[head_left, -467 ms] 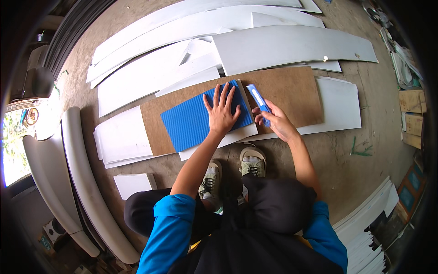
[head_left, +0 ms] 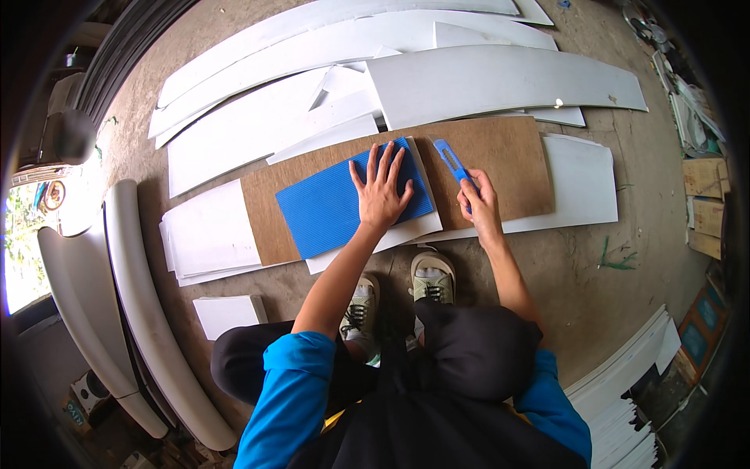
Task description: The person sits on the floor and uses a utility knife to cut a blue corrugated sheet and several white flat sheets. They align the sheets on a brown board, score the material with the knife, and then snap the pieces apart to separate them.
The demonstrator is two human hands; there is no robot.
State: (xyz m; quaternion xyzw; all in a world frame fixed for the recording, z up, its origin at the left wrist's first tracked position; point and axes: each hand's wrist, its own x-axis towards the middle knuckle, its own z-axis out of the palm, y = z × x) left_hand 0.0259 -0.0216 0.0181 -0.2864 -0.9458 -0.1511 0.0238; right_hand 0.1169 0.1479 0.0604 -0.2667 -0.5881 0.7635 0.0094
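My left hand (head_left: 380,191) lies flat with fingers spread on a blue ribbed sheet (head_left: 320,207), pressing near its right end. Under that sheet is a white sheet (head_left: 424,225), whose edge shows along the right and near sides. Both rest on a brown wooden board (head_left: 500,168). To the right, my right hand (head_left: 480,205) is closed round a blue utility knife (head_left: 451,162). The knife's tip points away from me and a little left, above the board, just right of the sheets. Whether it touches the board I cannot tell.
White panels (head_left: 500,82) lie spread on the floor beyond the board, and more white sheets (head_left: 582,180) lie under it. A small white stack (head_left: 228,318) is near my left knee. Long curved pieces (head_left: 160,313) stand at left; cardboard boxes (head_left: 705,199) at far right.
My right hand has shifted slightly right and turned the knife, gripping it from above with its tip angled away. The left hand and the blue sheet have stayed in place.
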